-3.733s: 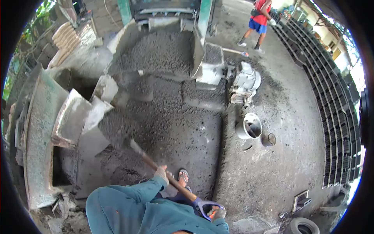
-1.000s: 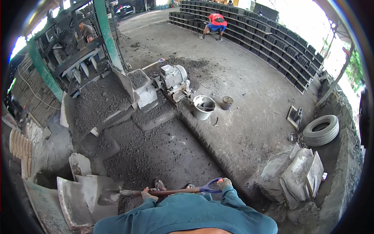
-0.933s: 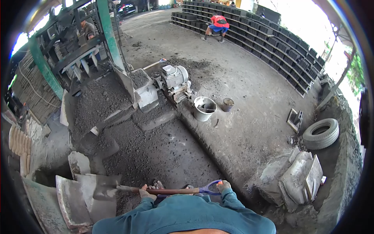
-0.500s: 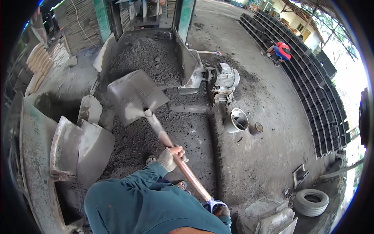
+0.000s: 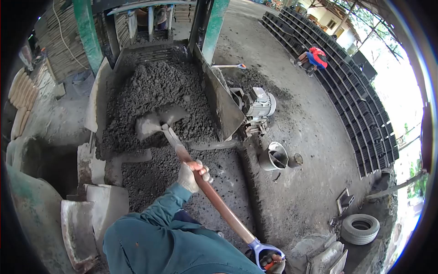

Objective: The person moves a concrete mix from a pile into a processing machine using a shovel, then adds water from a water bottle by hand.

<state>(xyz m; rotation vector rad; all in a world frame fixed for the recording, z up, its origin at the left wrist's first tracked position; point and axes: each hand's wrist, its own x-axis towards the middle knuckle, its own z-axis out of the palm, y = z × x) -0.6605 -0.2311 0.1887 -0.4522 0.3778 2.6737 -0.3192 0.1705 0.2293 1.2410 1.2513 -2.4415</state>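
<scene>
My left hand (image 5: 193,177), in a pale glove with bare fingertips, is wrapped round the brown shaft of a shovel (image 5: 219,204). At the lower right, my right hand (image 5: 273,263) grips the shovel's blue D-shaped handle, partly cut off by the frame's bottom edge. The blade lies up against a heap of dark, damp gritty mix (image 5: 157,89) inside a metal-sided trough. Its edge is partly buried, and some mix rests against it.
A motor (image 5: 261,104) sits right of the trough, near a bucket (image 5: 273,156) and a small can (image 5: 296,160). Another shovel (image 5: 228,66) lies behind. A person in red (image 5: 315,56) crouches by long stacked racks (image 5: 351,102). A tyre (image 5: 360,229) lies lower right; curved plates (image 5: 107,208) stand left.
The shovel blade has gone from raised, above the trough's front, forward and down into the heap. Both hands have kept their hold, and the view has shifted.
</scene>
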